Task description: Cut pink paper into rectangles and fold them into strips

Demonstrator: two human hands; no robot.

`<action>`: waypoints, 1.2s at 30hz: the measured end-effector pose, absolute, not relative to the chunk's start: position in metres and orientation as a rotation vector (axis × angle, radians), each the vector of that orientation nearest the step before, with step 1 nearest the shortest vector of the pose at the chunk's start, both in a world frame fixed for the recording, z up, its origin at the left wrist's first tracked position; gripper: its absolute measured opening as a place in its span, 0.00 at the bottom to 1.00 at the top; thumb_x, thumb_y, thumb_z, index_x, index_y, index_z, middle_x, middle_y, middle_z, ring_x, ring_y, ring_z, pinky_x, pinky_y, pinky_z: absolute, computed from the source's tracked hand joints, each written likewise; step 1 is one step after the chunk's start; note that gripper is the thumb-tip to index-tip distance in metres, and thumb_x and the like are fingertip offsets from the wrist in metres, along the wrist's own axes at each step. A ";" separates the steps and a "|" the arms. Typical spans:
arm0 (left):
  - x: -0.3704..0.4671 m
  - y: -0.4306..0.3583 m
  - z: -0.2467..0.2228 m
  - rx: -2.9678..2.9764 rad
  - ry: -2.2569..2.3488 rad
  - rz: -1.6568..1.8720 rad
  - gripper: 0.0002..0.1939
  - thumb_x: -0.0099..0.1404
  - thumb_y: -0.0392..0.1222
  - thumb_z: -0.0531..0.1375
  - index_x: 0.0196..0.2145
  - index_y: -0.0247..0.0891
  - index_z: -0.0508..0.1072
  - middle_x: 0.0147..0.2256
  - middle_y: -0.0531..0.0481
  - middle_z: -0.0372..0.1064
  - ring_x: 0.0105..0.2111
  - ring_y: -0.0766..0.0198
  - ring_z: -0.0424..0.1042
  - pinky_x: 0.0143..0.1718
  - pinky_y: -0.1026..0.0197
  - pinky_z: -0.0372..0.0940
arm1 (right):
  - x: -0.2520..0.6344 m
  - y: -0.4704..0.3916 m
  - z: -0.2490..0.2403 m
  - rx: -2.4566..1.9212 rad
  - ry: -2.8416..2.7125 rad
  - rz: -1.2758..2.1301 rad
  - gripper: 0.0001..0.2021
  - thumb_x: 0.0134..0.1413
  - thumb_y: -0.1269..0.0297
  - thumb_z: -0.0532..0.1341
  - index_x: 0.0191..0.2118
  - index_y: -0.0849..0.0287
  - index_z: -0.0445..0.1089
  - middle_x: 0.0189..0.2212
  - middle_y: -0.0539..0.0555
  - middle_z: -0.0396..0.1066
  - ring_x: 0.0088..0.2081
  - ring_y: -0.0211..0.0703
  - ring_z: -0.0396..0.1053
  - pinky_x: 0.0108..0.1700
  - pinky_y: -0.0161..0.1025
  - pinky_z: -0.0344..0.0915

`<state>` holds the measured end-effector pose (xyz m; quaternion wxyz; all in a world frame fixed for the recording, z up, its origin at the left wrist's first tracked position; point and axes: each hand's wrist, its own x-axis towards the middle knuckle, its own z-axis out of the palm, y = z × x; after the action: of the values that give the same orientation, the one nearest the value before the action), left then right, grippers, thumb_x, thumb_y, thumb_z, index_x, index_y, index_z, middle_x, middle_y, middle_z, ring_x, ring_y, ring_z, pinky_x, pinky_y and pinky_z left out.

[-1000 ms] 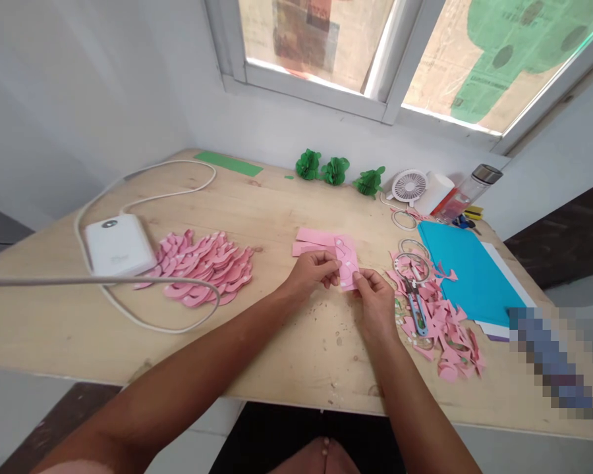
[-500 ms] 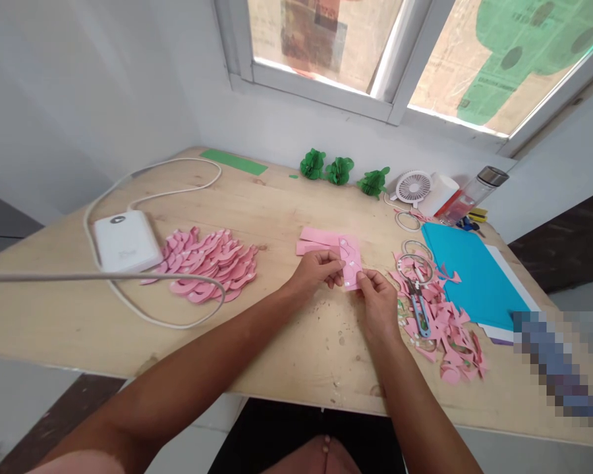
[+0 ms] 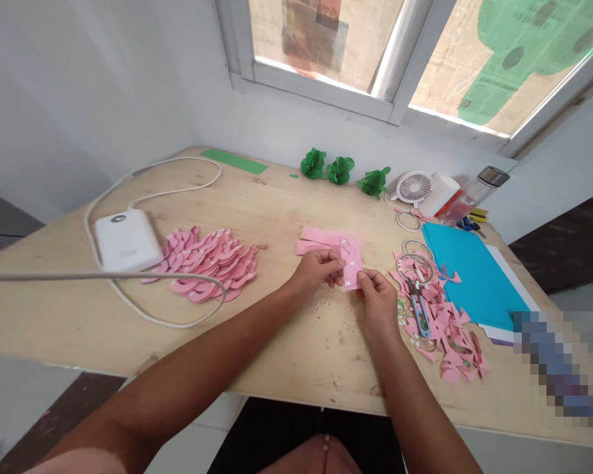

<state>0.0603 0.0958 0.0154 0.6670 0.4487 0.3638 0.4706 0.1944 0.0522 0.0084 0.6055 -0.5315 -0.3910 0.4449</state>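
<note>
Both hands hold a small pink paper piece (image 3: 350,260) with a wavy outline drawn on it and small pale patches. My left hand (image 3: 323,268) pinches its left edge between thumb and fingers. On the lower right edge, my right hand (image 3: 377,289) closes with thumb and fingertips. Just behind lie pink paper strips (image 3: 319,235), flat on the wooden table (image 3: 277,342) and partly covered by the left hand and the held piece. A heap of wavy pink cutouts (image 3: 215,263) rests to the left. Scissors (image 3: 419,309) with pale blue handles lie right of my right hand.
Pink paper scraps (image 3: 449,336) surround the scissors. Blue sheets (image 3: 474,276) lie farther right. A white power bank (image 3: 127,240) and a looping cable (image 3: 153,321) are at left. Green paper flowers (image 3: 340,170), a small fan (image 3: 414,188) and a bottle (image 3: 474,194) stand along the wall.
The pink paper piece has shifted and tilted very slightly between the fingers. Both hands stay in nearly the same place, still gripping it.
</note>
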 end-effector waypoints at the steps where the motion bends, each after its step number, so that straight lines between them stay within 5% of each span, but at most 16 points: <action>1: 0.060 0.096 0.015 1.012 0.819 1.061 0.13 0.50 0.45 0.66 0.23 0.35 0.67 0.18 0.54 0.68 0.18 0.69 0.67 0.19 0.68 0.58 | 0.194 0.052 0.008 -1.229 -0.904 1.030 0.14 0.42 0.53 0.67 0.29 0.60 0.73 0.24 0.48 0.70 0.26 0.36 0.61 0.29 0.34 0.57; 36: 0.064 0.092 0.013 1.233 0.771 0.912 0.11 0.52 0.43 0.64 0.21 0.34 0.68 0.16 0.54 0.66 0.16 0.71 0.65 0.19 0.69 0.57 | 0.197 0.054 0.004 -1.134 -0.840 1.077 0.15 0.42 0.53 0.68 0.31 0.59 0.72 0.25 0.48 0.71 0.27 0.37 0.64 0.29 0.34 0.61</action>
<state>0.0641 0.0915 0.0135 0.6539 0.5436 0.3398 0.4019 0.1974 0.0541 0.0038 0.6311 -0.4956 -0.3668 0.4707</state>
